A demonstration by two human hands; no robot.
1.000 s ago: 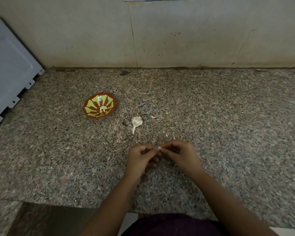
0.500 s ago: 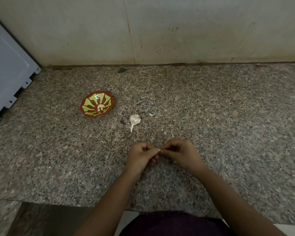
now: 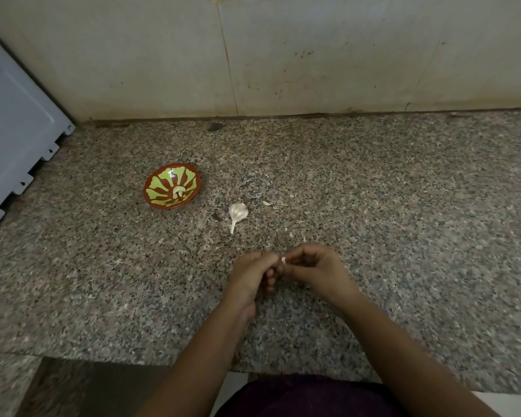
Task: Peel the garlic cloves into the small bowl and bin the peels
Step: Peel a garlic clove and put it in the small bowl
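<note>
Nearest us, our left hand [image 3: 253, 275] and right hand [image 3: 316, 269] meet over the tabletop [image 3: 403, 236], fingers curled, pinching a small white garlic clove [image 3: 283, 260] between them. We judge it mid-peel. Just beyond lies the rest of the garlic head [image 3: 237, 212], with peel scraps [image 3: 266, 203] near it. Farther left, the small bowl [image 3: 160, 188] holds what looks like one peeled clove [image 3: 178, 191]. So we are early on, with more cloves to peel and scraps to bin; no bin is in sight.
</note>
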